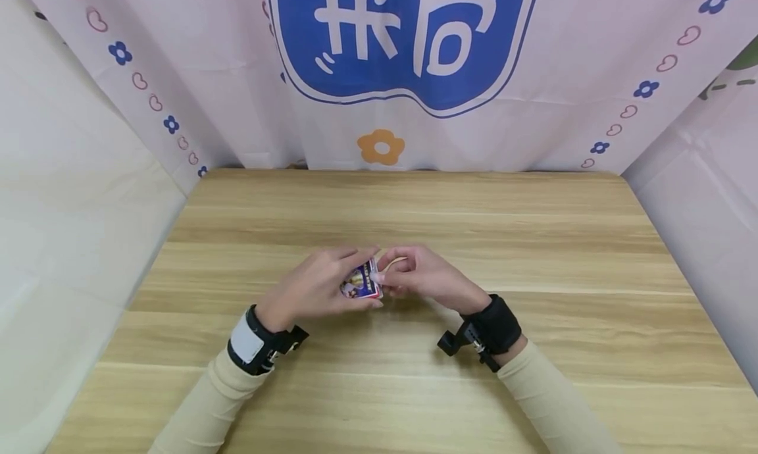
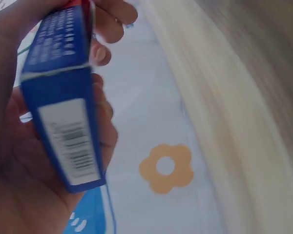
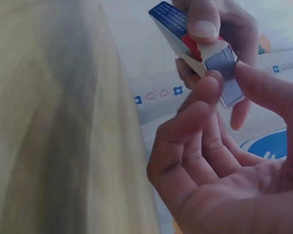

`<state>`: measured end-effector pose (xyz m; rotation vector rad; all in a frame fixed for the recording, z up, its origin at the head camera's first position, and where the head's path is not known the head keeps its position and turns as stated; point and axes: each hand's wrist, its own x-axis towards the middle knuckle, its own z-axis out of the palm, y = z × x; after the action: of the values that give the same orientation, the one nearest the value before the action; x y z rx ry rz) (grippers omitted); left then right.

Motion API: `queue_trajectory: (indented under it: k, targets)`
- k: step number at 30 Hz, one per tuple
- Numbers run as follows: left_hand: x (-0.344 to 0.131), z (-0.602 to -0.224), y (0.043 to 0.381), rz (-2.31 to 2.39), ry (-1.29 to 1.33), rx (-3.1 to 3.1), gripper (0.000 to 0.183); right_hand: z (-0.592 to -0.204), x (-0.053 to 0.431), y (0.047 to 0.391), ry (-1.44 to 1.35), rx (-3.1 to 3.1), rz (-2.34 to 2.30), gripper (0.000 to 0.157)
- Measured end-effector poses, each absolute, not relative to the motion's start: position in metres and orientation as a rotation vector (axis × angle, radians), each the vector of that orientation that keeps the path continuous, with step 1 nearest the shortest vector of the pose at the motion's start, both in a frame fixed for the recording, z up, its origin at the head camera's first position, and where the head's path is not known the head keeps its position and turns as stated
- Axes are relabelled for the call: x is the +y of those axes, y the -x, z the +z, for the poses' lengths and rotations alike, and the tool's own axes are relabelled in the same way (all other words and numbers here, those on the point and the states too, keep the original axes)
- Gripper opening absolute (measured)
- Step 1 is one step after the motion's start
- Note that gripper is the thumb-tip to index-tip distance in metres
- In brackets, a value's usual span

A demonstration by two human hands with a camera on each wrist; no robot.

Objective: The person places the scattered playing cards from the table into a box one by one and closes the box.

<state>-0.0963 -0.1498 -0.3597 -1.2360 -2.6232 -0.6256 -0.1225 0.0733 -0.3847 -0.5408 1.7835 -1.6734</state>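
Note:
A small blue card box [image 1: 357, 283] with red and white trim is held above the wooden table, between both hands. My left hand [image 1: 320, 284] grips it along its sides. In the left wrist view the card box [image 2: 63, 97] shows a white barcode label on one end. Its other end stands open in the right wrist view, where the edges of a stack of playing cards [image 3: 223, 70] show. The thumb and index finger of my right hand [image 1: 423, 277] pinch that stack at the opening; the other fingers are loosely curled.
The wood-grain table [image 1: 379, 388] extends around both hands. Behind it hangs a white cloth [image 1: 237, 112] with a blue emblem and flower prints. Pale cloth also covers both sides. Each wrist wears a black strap [image 1: 497, 326] with a camera mount.

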Motion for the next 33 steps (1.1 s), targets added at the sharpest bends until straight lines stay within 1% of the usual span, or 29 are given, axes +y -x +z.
queue_trajectory:
  k: [3, 5, 9, 13, 16, 18, 21, 23, 24, 26, 28, 30, 33]
  targets:
    - [-0.144, -0.362, 0.094, -0.708, 1.163, -2.616, 0.077, -0.378, 0.081, 0.121, 0.578, 1.872, -1.616, 0.029]
    - [-0.135, -0.366, 0.092, -0.775, 1.088, -2.582, 0.076, -0.375, 0.088, 0.118, 0.569, 1.89, -1.63, 0.034]
    - [-0.113, -0.374, 0.09, -0.92, 0.857, -2.457, 0.077, -0.372, 0.1, 0.106, 0.525, 1.851, -1.73, 0.044]
    - [-0.091, -0.379, 0.088, -1.102, 0.635, -2.361, 0.08, -0.374, 0.102, 0.09, 0.525, 1.864, -1.815, 0.047]
    - [-0.079, -0.376, 0.087, -1.252, 0.556, -2.293, 0.069, -0.371, 0.1, 0.081, 0.531, 1.974, -1.942, 0.045]
    - [-0.072, -0.369, 0.086, -1.391, 0.539, -2.207, 0.06, -0.364, 0.098, 0.076, 0.553, 2.062, -2.067, 0.042]
    - [-0.063, -0.352, 0.081, -1.638, 0.544, -2.015, 0.057, -0.35, 0.096, 0.069, 0.611, 2.201, -2.224, 0.039]
    - [-0.058, -0.341, 0.077, -1.794, 0.556, -1.873, 0.056, -0.343, 0.094, 0.065, 0.694, 2.276, -2.307, 0.045]
    - [-0.056, -0.336, 0.075, -1.847, 0.561, -1.813, 0.052, -0.341, 0.093, 0.064, 0.747, 2.302, -2.342, 0.049]
    - [-0.054, -0.329, 0.071, -1.88, 0.563, -1.734, 0.04, -0.339, 0.09, 0.062, 0.87, 2.345, -2.398, 0.055]
    - [-0.055, -0.325, 0.068, -1.859, 0.576, -1.703, 0.034, -0.338, 0.088, 0.06, 1.001, 2.388, -2.434, 0.057]
    - [-0.057, -0.323, 0.067, -1.811, 0.603, -1.699, 0.033, -0.337, 0.087, 0.06, 1.131, 2.416, -2.446, 0.058]
    - [-0.06, -0.32, 0.067, -1.75, 0.674, -1.697, 0.039, -0.335, 0.087, 0.061, 1.27, 2.431, -2.433, 0.063]
